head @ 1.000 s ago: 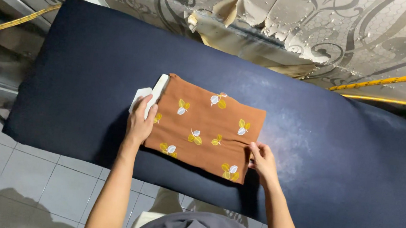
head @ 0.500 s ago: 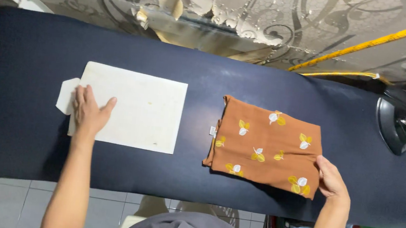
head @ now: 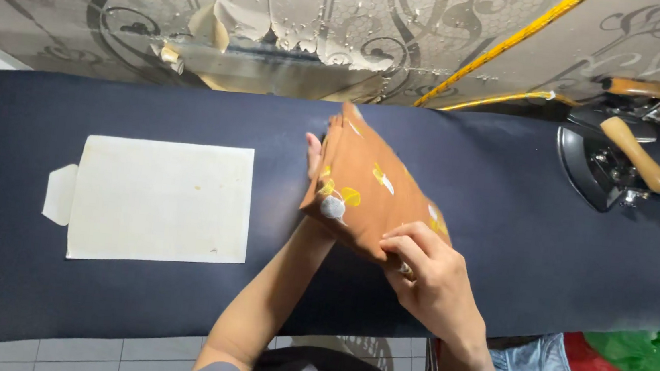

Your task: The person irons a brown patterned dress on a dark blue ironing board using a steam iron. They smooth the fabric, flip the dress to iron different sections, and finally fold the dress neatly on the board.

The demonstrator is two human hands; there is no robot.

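Both hands now lift the folded orange cloth (head: 373, 194) off the ironing board (head: 503, 226), near its middle: right hand (head: 430, 280) gripping its near edge, left hand (head: 314, 153) under its far side, grip hidden. The left hand has left the white folding template (head: 159, 201).

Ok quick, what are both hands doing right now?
Left hand: mostly hidden behind the folded brown cloth, supporting it from underneath.
Right hand: closed on the cloth's near edge.
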